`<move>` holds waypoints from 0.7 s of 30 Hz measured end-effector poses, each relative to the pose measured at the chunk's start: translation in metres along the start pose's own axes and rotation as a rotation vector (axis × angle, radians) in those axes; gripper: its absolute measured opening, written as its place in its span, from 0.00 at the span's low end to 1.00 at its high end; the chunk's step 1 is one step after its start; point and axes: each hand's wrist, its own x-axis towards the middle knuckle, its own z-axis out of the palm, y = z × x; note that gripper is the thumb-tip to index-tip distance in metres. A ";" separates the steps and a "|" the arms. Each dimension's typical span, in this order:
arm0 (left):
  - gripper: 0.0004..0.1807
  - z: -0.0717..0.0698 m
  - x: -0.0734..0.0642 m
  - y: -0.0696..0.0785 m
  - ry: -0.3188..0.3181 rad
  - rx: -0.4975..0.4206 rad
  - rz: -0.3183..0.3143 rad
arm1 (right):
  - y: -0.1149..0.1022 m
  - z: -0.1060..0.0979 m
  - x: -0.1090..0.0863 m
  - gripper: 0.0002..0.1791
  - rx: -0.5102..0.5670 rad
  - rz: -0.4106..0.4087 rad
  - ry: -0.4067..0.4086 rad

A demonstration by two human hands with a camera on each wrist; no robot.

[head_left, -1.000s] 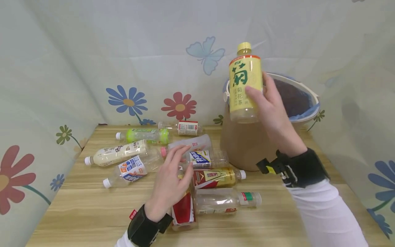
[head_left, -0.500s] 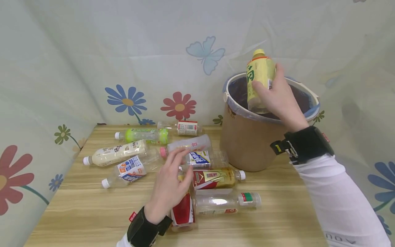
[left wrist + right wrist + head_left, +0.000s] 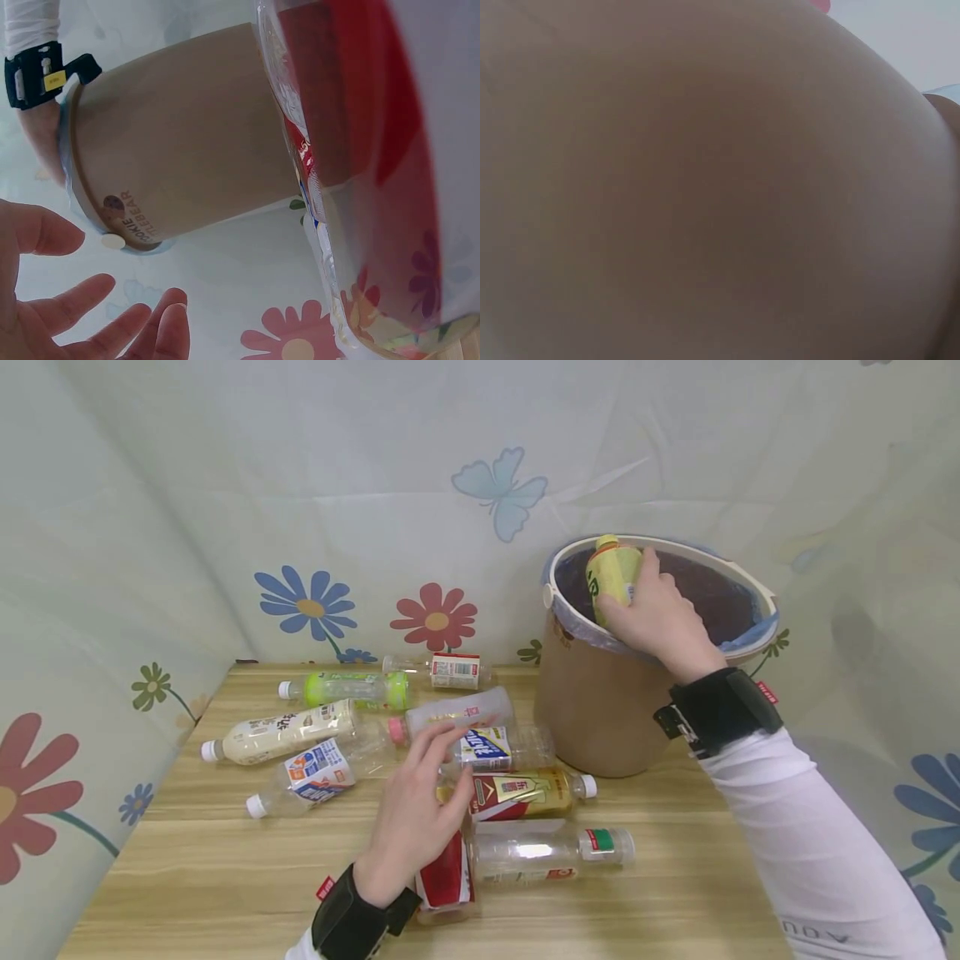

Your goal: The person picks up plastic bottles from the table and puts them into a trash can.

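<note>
In the head view my right hand grips a yellow-labelled plastic bottle with a yellow cap, its lower part sunk inside the mouth of a brown trash can. A bluish liner lies over the can's pale rim. My left hand hovers with relaxed fingers over several bottles, nearest a red-labelled bottle that it partly hides. The left wrist view shows the fingers apart from one another with nothing between them. Brown surface, blurred and very close, fills the right wrist view.
Several plastic bottles lie on the wooden table, among them a green-labelled bottle, a cream-coloured bottle, a red-and-gold bottle and a clear bottle. A flower-printed curtain stands behind and at both sides.
My right hand has carried the yellow-labelled bottle rightward and down, from in front of the trash can into its mouth. The left hand stays nearly still over the bottles.
</note>
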 end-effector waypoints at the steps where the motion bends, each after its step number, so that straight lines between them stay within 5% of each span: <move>1: 0.23 0.000 0.000 0.000 0.001 -0.002 0.001 | 0.000 0.000 0.000 0.49 -0.008 0.002 -0.002; 15: 0.24 0.002 -0.001 -0.002 0.017 -0.002 0.003 | 0.000 0.002 0.000 0.47 -0.044 0.019 -0.077; 21: 0.24 0.002 -0.001 -0.003 0.022 0.002 0.006 | 0.000 0.003 -0.001 0.43 -0.037 -0.003 -0.019</move>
